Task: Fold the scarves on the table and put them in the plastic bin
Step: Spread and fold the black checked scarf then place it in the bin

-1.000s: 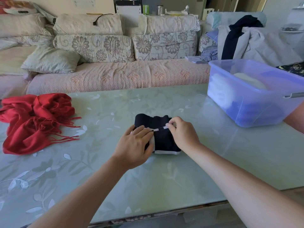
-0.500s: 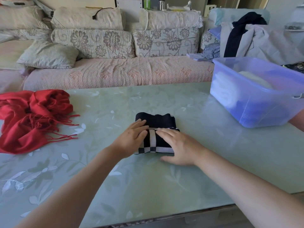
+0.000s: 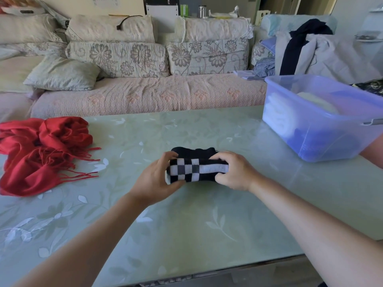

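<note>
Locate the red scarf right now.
Head view: the red scarf lies bunched on the table at its left edge, apart from the checkered scarf gripped by the left hand and right hand.

I am counting two scarves on the one desk: one checkered scarf sitting between my two grips, with the left grip and the right grip both clutching it, and one red scarf lying well off to the left of the left grip. I am seeing one plastic bin standing beyond and right of the right grip. The folded pieces inside are blurring together, so I am not counting them.
</note>
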Tool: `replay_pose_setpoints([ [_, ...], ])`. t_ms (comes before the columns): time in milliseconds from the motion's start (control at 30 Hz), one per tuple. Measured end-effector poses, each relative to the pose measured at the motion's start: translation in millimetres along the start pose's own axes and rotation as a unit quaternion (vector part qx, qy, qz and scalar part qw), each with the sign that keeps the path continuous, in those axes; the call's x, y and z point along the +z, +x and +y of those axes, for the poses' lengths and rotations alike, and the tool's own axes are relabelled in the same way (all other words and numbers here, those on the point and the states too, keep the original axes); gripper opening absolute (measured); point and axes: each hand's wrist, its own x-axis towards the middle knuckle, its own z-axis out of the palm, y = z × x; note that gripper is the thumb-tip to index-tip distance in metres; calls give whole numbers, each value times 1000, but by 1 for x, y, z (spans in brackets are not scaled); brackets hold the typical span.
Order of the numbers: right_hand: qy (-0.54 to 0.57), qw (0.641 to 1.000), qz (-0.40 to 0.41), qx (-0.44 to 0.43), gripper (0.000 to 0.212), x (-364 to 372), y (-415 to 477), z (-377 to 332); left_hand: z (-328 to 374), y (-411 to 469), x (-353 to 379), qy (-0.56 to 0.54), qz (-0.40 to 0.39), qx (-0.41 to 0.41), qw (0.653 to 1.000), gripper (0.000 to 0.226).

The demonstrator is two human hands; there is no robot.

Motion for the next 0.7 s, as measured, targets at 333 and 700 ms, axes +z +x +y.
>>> replay_pose_setpoints([
  [333,77,985,89,123,25,-3,-1,1,29,16,2,-134,71,-250,956,46],
  [700,-254,953,118,-118,26,19,29,-3,26,45,25,186,2,55,981,43],
])
